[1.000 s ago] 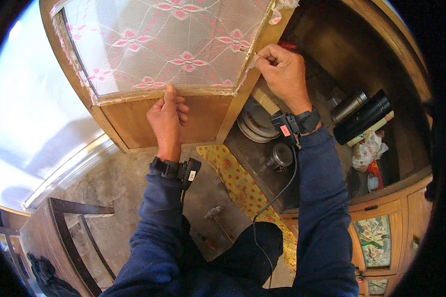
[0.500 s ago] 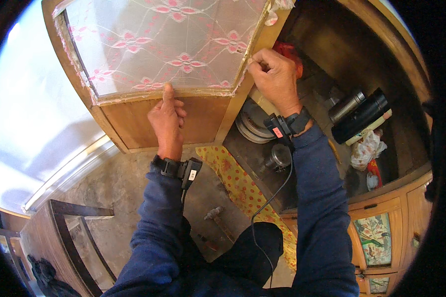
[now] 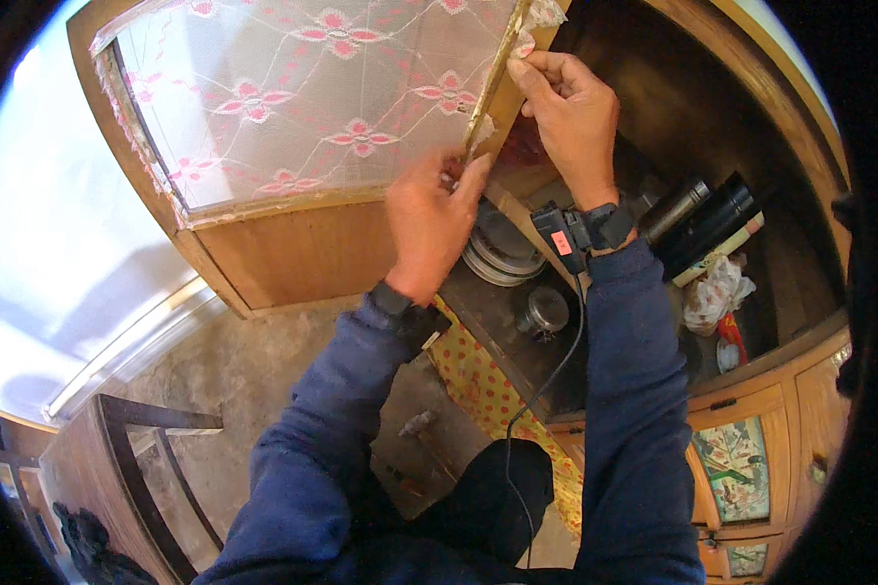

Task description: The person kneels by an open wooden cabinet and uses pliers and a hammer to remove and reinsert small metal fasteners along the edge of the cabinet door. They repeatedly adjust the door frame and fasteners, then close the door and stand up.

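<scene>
A wooden cabinet door (image 3: 298, 255) stands swung out, its upper opening covered by sheer white fabric (image 3: 298, 93) with pink flowers. Ragged fabric edges show along the frame. High on the frame's right side, my right hand (image 3: 576, 117) pinches the loose fabric edge between thumb and forefinger. Lower down the same side, by the bottom right corner of the fabric, my left hand (image 3: 424, 219) is closed with thumb and fingers together against the frame. What its fingertips hold, if anything, is hidden.
Inside the open cabinet are stacked plates (image 3: 498, 258), a metal jar (image 3: 546, 310), a black flask (image 3: 712, 224) and a plastic bag (image 3: 717, 292). A hammer (image 3: 418, 423) lies on the floor. A wooden stool (image 3: 117, 478) stands at the left, near the white wall.
My left hand has left the bottom rail and moved right to the frame's right side. My right hand has slid up that side. The door has shifted slightly left.
</scene>
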Available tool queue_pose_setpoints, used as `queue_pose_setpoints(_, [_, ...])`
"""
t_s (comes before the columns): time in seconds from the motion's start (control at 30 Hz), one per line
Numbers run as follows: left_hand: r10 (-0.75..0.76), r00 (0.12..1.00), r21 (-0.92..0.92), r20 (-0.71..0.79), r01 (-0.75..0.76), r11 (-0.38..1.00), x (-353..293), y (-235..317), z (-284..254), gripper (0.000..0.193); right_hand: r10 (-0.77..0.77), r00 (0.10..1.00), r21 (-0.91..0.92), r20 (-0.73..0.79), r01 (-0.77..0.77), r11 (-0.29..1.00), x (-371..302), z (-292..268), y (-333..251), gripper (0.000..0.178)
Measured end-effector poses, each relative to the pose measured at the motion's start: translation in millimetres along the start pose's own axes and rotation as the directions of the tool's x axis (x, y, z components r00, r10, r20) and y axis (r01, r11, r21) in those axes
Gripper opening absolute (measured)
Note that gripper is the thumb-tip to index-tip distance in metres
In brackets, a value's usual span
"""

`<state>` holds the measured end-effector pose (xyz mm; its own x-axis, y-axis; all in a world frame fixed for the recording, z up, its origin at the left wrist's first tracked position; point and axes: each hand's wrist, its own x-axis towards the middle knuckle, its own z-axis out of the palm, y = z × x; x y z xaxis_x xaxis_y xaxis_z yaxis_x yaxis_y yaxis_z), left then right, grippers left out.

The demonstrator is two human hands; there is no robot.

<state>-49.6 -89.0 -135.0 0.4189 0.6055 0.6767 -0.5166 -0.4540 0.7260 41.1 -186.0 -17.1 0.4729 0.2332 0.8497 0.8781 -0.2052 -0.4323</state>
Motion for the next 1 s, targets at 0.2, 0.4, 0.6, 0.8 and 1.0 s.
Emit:
queue_pose_setpoints(0.2, [0.205,0.979,0.247,0.006,-0.201,0.948,28,10,17,0.035,0.023,1.0,0.014,0.019,-0.023,1.0,3,6,-6,0.028])
queue_pose_setpoints(0.4, [0.3,0.954,0.379,-0.017,-0.271,0.885,31,0,26,0.034,-0.057,0.998,-0.139,0.015,0.059,0.989,7,6,-13,0.031])
queue_pose_setpoints(0.6, [0.296,0.951,0.367,-0.093,-0.243,0.898,29,-9,34,0.028,-0.101,0.993,-0.208,0.066,0.112,0.972,13,2,-12,0.029])
queue_pose_setpoints(0.8, [0.314,0.943,0.408,-0.113,-0.244,0.88,25,-9,29,0.023,-0.105,0.991,-0.158,0.083,0.117,0.98,8,5,-12,0.025])
queue_pose_setpoints(1.0, [0.307,0.946,0.424,-0.103,-0.238,0.874,21,-4,27,0.019,-0.141,0.983,-0.121,0.121,0.156,0.98,10,2,-10,0.022])
